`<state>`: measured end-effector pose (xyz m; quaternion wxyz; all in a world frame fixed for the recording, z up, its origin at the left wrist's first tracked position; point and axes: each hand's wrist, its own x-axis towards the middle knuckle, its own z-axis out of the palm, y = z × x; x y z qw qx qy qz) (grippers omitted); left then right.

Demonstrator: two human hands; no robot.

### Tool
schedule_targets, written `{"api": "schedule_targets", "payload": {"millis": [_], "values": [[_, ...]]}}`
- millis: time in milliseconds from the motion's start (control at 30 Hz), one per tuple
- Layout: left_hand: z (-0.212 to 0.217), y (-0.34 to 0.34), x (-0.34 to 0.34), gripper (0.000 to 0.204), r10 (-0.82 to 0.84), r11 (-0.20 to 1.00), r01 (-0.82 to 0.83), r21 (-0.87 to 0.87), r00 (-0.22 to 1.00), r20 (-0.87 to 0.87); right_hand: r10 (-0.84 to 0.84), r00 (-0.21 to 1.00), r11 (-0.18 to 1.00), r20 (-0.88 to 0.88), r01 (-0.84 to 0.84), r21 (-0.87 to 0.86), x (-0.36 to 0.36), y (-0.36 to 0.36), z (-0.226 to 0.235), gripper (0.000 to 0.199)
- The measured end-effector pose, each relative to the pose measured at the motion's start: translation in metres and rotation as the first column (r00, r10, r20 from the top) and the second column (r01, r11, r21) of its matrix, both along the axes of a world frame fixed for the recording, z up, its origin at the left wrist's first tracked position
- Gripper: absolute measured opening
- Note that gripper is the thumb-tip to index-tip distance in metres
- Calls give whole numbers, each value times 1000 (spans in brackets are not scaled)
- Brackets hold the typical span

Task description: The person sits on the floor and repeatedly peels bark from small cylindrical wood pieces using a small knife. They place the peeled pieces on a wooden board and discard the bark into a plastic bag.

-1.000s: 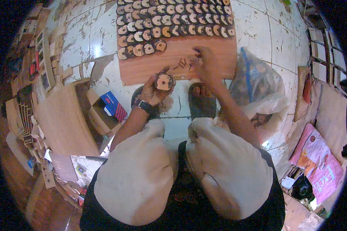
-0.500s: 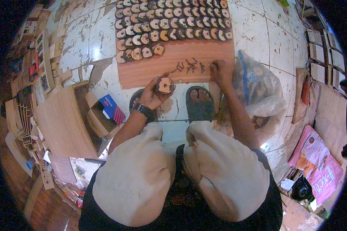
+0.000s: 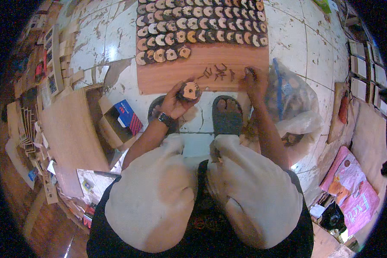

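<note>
Disc (image 3: 189,90), a round wooden piece with a pale face, sat cupped in the left hand (image 3: 177,99) just above the near edge of the board (image 3: 167,77). Right hand (image 3: 253,79) was closed at the board's right end, beside the small dark pieces (image 3: 217,72); whether it held one could not be told. Judgement: keep the disc level and steady.
</note>
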<state>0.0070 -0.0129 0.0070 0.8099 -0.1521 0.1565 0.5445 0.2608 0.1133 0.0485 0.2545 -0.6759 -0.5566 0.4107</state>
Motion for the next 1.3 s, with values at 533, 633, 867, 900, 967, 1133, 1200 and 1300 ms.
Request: {"api": "schedule_targets", "payload": {"millis": [533, 633, 867, 900, 967, 1133, 1200, 1300], "values": [[8, 5, 5, 50, -29, 999, 25, -20, 978, -205, 405, 811, 850, -421, -504, -154, -81, -56, 33, 27], [10, 8, 6, 47, -14, 1000, 9, -21, 960, -279, 427, 830, 887, -359, -461, -12, -88, -60, 30, 34], [23, -3, 11, 41, 204, 979, -125, 163, 697, -687, 613, 786, 743, 74, -606, 283, -88, -64, 30, 31], [23, -3, 9, 40, 215, 976, -143, 162, 687, -694, 620, 783, 723, 51, -595, 352, -88, -64, 27, 30], [21, -4, 4, 39, 164, 985, -152, 78, 710, -685, 538, 807, 840, -244, -539, 72, -94, -60, 18, 29], [11, -11, -3, 38, 153, 987, -134, 83, 687, -710, 182, 887, 977, -425, -212, -23, -106, -1, -9, 29], [8, -14, -5, 38, 119, 990, -142, 10, 781, -613, 74, 802, 961, -592, -215, -172, -111, 26, -18, 32], [4, -17, -6, 37, 112, 974, -176, -145, 923, -368, 157, 870, 958, -467, -250, -143, -125, 44, -32, 35]]}}
